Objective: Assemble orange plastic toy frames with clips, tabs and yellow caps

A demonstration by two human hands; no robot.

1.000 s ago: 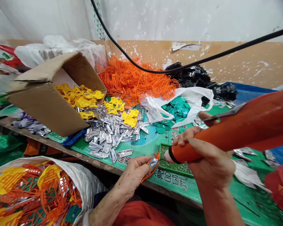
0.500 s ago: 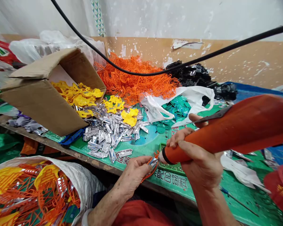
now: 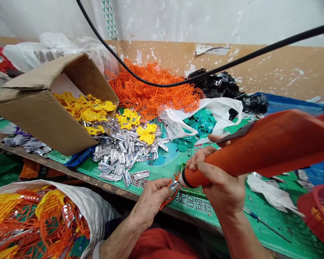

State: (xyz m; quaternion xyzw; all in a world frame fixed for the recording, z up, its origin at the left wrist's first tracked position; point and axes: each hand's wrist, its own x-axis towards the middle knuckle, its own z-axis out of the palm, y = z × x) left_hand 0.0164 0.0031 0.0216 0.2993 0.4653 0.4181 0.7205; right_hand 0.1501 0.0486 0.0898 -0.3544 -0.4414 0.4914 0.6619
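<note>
My left hand (image 3: 152, 199) pinches a small orange plastic frame (image 3: 166, 204) with a silver plate on it, near the table's front edge. My right hand (image 3: 223, 180) is wrapped round the thick front of an orange electric screwdriver (image 3: 270, 144), which has a grey lever on top. Its pale nose points left and meets the orange frame; the exact contact is hidden. Behind the nose, partly covered, is a green plastic basket (image 3: 196, 193). Beyond my left hand lie many loose silver plates (image 3: 121, 158) and several yellow plastic pieces (image 3: 146, 133).
A cardboard box (image 3: 40, 118) lies tipped, yellow pieces spilling out. Behind are an orange heap (image 3: 156, 88), black parts (image 3: 218, 84) and a white bag (image 3: 175, 124). A filled sack (image 3: 97, 212) stands lower left; a red basket (image 3: 310, 212) and thin screwdriver (image 3: 268, 226) are right. A black cable (image 3: 162, 85) hangs across.
The whole view has shifted slightly, so things sit a little further left. Both hands keep their holds, and the screwdriver's nose stays at the orange frame; its rear has tilted slightly.
</note>
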